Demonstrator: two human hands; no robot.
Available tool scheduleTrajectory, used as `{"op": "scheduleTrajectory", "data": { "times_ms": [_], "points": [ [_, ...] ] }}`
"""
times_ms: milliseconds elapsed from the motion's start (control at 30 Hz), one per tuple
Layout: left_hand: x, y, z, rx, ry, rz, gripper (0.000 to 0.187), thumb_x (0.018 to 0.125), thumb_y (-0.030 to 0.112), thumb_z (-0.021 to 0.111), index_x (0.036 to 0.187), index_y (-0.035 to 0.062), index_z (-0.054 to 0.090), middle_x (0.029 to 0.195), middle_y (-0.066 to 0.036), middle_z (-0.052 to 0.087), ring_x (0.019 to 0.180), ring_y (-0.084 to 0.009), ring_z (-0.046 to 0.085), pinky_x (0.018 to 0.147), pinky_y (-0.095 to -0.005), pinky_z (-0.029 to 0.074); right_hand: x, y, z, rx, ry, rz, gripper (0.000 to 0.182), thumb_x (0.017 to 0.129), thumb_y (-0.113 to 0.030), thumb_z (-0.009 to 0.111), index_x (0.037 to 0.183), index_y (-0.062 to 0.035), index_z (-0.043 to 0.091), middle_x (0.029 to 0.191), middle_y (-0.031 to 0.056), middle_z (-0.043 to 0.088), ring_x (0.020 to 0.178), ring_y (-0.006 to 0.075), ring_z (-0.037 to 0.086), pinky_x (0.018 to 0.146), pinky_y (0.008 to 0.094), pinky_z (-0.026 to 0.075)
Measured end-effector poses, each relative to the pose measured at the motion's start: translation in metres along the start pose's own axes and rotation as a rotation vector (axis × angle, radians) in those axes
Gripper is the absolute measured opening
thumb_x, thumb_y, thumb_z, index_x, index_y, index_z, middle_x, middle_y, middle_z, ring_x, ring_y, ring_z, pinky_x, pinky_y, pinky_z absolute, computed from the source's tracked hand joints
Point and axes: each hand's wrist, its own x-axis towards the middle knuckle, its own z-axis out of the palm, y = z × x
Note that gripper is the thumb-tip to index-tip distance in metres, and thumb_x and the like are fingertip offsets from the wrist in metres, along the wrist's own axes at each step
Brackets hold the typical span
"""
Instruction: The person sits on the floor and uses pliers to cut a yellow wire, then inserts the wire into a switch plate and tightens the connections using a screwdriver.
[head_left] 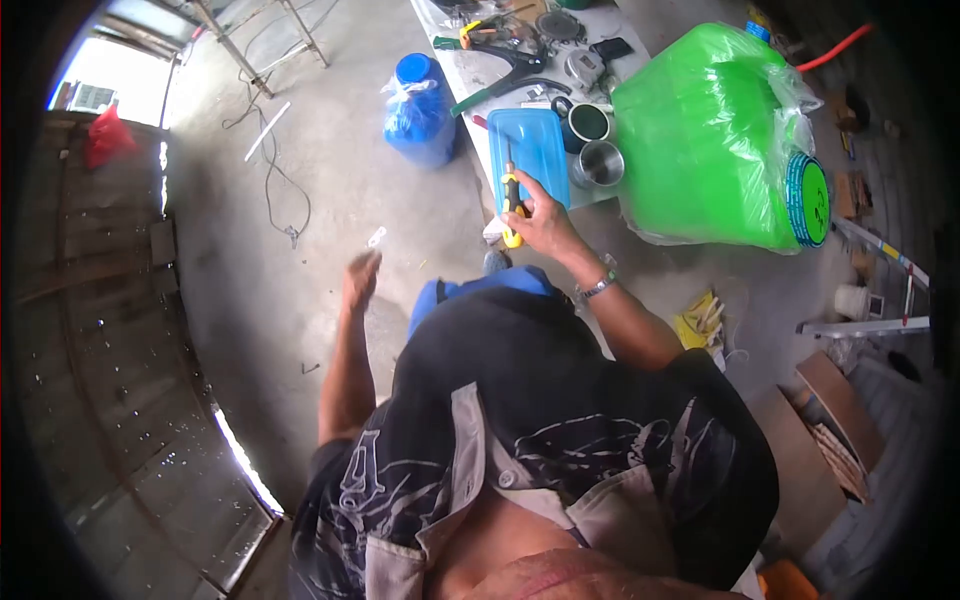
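Note:
A yellow and black screwdriver [513,205] is in my right hand [548,222], its shaft pointing away from me over a blue plastic tray [541,140] at the table's near end. My left hand [361,278] is lower and to the left, above the floor, with its fingers closed on a small white piece [377,237]. Beside the tray stand a dark mug [587,122] and a metal cup [601,162].
A large green container [700,140] wrapped in plastic stands right of the table, a blue container [420,125] left of it. Farther back on the table lie a saw [515,68] and a tape measure [585,68]. A cable [290,185] runs over the floor.

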Motion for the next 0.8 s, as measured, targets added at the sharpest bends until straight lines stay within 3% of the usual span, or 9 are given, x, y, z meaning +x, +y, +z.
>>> {"op": "scheduleTrajectory", "data": {
  "times_ms": [100, 133, 200, 267, 333, 400, 567, 733, 800],
  "points": [
    [0.074, 0.091, 0.001, 0.021, -0.059, 0.096, 0.045, 0.087, 0.032, 0.062, 0.109, -0.0070, 0.063, 0.104, -0.020, 0.067, 0.098, -0.0214, 0.064, 0.087, -0.0307, 0.048, 0.022, -0.016, -0.003, -0.018, 0.015, 0.039, 0.074, 0.077, -0.018, 0.071, 0.141, -0.0105, 0.034, 0.074, 0.0124, 0.063, 0.064, 0.0194, 0.061, 0.063, 0.0326, 0.050],
    [0.104, 0.115, 0.003, 0.067, -0.077, 0.163, 0.048, 0.087, 0.033, 0.062, 0.109, -0.0086, 0.062, 0.106, -0.020, 0.067, 0.099, -0.0212, 0.063, 0.087, -0.0309, 0.047, 0.031, -0.019, -0.004, -0.011, 0.042, 0.044, 0.074, 0.077, -0.018, 0.071, 0.141, -0.0105, 0.034, 0.074, 0.0124, 0.063, 0.064, 0.0194, 0.061, 0.063, 0.0326, 0.050],
    [0.158, 0.169, 0.010, 0.060, -0.140, 0.254, 0.044, 0.087, 0.033, 0.064, 0.108, -0.0059, 0.064, 0.106, -0.020, 0.067, 0.101, -0.0240, 0.064, 0.087, -0.0309, 0.047, 0.051, -0.022, -0.006, 0.062, 0.153, 0.030, 0.069, 0.080, -0.013, 0.068, 0.141, -0.0092, 0.036, 0.070, 0.0056, 0.059, 0.063, 0.0094, 0.054, 0.060, 0.0271, 0.046],
    [0.215, 0.223, 0.020, 0.225, -0.205, 0.491, 0.038, 0.088, 0.030, 0.063, 0.107, -0.0034, 0.064, 0.105, -0.020, 0.066, 0.099, -0.0293, 0.064, 0.086, -0.0328, 0.048, 0.073, -0.033, -0.014, 0.077, 0.223, 0.083, 0.069, 0.080, -0.014, 0.069, 0.141, -0.0093, 0.036, 0.070, 0.0053, 0.060, 0.063, 0.0088, 0.054, 0.060, 0.0265, 0.046],
    [0.297, 0.242, 0.044, 0.371, -0.185, 0.919, 0.034, 0.089, 0.028, 0.061, 0.104, -0.0019, 0.065, 0.103, -0.021, 0.066, 0.097, -0.0333, 0.064, 0.084, -0.0353, 0.049, 0.094, -0.040, -0.019, 0.029, 0.291, 0.169, 0.069, 0.081, -0.015, 0.069, 0.141, -0.0086, 0.036, 0.071, 0.0051, 0.061, 0.063, 0.0088, 0.054, 0.061, 0.0261, 0.047],
    [0.345, 0.278, 0.071, 0.331, -0.214, 0.980, 0.033, 0.089, 0.028, 0.062, 0.102, -0.0009, 0.066, 0.103, -0.020, 0.066, 0.096, -0.0338, 0.064, 0.082, -0.0360, 0.050, 0.116, -0.030, -0.013, -0.015, 0.337, 0.217, 0.070, 0.081, -0.016, 0.071, 0.141, -0.0076, 0.035, 0.072, 0.0051, 0.062, 0.064, 0.0084, 0.055, 0.061, 0.0255, 0.046],
    [0.421, 0.325, 0.117, 0.314, -0.347, 0.859, 0.030, 0.086, 0.026, 0.065, 0.103, 0.0008, 0.066, 0.101, -0.018, 0.067, 0.091, -0.0331, 0.065, 0.078, -0.0374, 0.052, 0.163, -0.037, 0.010, 0.014, 0.409, 0.383, 0.070, 0.082, -0.011, 0.071, 0.141, -0.0066, 0.034, 0.078, 0.0073, 0.064, 0.070, 0.0089, 0.057, 0.064, 0.0260, 0.048],
    [0.464, 0.325, 0.150, 0.359, -0.438, 1.100, 0.031, 0.087, 0.025, 0.062, 0.106, 0.0002, 0.064, 0.094, -0.021, 0.067, 0.086, -0.0342, 0.067, 0.075, -0.0387, 0.052, 0.198, -0.044, 0.022, 0.000, 0.489, 0.480, 0.068, 0.081, -0.011, 0.070, 0.139, -0.0058, 0.034, 0.077, 0.0115, 0.064, 0.071, 0.0112, 0.060, 0.065, 0.0273, 0.048],
    [0.446, 0.348, 0.146, 0.316, -0.548, 0.753, 0.030, 0.087, 0.024, 0.062, 0.106, 0.0005, 0.064, 0.094, -0.021, 0.067, 0.085, -0.0356, 0.066, 0.074, -0.0392, 0.052, 0.207, -0.031, 0.022, 0.031, 0.543, 0.486, 0.067, 0.081, -0.012, 0.070, 0.138, -0.0058, 0.035, 0.079, 0.0137, 0.064, 0.070, 0.0156, 0.063, 0.065, 0.0297, 0.049]
  ]
}}
